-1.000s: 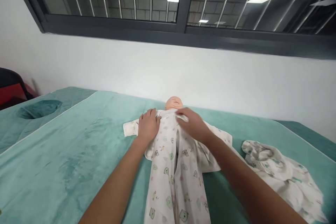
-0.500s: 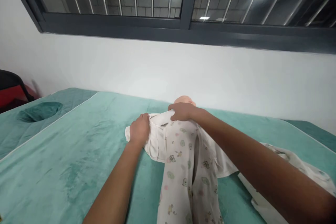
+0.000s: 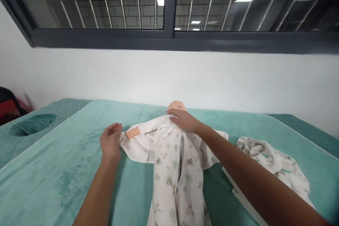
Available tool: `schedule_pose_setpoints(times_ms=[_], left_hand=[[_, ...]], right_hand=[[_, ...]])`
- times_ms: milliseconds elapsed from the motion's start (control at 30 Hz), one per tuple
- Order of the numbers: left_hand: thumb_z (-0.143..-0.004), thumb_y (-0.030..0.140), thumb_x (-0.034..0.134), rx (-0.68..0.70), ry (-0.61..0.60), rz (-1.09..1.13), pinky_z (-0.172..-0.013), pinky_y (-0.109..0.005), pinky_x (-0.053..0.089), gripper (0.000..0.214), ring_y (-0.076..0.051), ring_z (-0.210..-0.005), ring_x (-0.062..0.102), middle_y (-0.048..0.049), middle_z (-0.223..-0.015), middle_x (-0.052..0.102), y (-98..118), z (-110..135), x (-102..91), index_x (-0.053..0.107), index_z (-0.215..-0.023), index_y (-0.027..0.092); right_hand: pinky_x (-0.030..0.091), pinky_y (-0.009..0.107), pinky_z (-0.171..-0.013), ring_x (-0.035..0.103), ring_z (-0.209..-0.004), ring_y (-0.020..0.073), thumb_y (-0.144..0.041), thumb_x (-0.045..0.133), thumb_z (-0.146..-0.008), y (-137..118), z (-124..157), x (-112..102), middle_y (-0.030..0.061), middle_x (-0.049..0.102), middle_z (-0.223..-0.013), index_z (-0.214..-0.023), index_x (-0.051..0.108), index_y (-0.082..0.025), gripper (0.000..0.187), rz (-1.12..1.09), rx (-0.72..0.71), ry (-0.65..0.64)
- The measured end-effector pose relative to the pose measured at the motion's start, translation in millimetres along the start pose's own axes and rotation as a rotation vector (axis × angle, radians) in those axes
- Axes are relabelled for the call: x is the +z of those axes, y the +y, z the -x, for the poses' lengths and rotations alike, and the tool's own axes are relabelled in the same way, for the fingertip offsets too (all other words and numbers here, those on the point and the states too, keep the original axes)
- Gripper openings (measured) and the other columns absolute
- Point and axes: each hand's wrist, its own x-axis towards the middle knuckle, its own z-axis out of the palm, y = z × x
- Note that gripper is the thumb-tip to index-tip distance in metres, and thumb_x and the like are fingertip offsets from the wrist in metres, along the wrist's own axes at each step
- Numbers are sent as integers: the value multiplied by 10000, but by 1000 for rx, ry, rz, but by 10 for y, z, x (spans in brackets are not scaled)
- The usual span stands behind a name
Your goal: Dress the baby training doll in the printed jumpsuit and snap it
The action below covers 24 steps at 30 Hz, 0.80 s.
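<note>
A baby doll [image 3: 176, 106] lies on its back on a teal bed cover [image 3: 66, 155], dressed in a white printed sleepsuit [image 3: 173, 162]. My right hand [image 3: 185, 120] lies flat on the doll's chest just below its head, fingers stretched out. My left hand [image 3: 111, 141] is at the end of the sleepsuit's left-side sleeve, fingers loosely open, touching the cuff. The doll's small hand [image 3: 132, 133] pokes out of that sleeve beside my fingers.
A second crumpled printed garment [image 3: 272, 164] lies on the cover to the right. A white wall and a barred dark window [image 3: 169, 7] run behind the bed. A darker teal pillow [image 3: 31, 123] and a red-black object [image 3: 9, 107] sit at far left.
The left hand let go of the bunched fabric at the shoulder and moved out to the sleeve end; the sleeve is now spread out with the doll's hand showing. The right hand flattened on the chest.
</note>
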Motion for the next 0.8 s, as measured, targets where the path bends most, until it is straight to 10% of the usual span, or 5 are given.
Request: schedule_pose_setpoints(times_ms=[133, 333, 400, 800], left_hand=[[-725, 152, 495, 282, 22, -193, -930, -378, 476, 241, -189, -959, 628, -53, -992, 683, 212, 269, 368, 642, -912, 185], [-912, 356, 374, 808, -982, -1013, -931, -359, 458, 381, -218, -1131, 561, -88, -1253, 601, 521, 1125, 1818, 536, -1227, 214], [-862, 411, 469, 840, -1092, -1183, -933, -401, 444, 387, -259, -1097, 574, -108, -1173, 634, 528, 1230, 2074, 573, -1161, 186], [-673, 352, 720, 775, -1210, -1602, -952, -598, 356, 437, -342, -1043, 588, -147, -1131, 638, 518, 1203, 2265, 623, -1071, 201]], right_hand=[[368, 317, -984, 481, -1207, 225, -334, 402, -915, 441, 398, 96, 72, 534, -1315, -1265, 518, -193, 394, -17, 290, 199], [374, 296, -717, 594, -905, 245, -272, 423, -870, 845, 684, 246, 82, 658, -988, -1108, 581, -214, 291, 27, 442, 205], [341, 285, -670, 591, -871, 241, -228, 420, -845, 935, 699, 221, 78, 657, -955, -1076, 584, -227, 283, 22, 476, 236], [358, 275, -698, 572, -854, 214, -224, 456, -784, 1129, 798, 262, 31, 668, -929, -1010, 639, -259, 293, -209, 506, 391]])
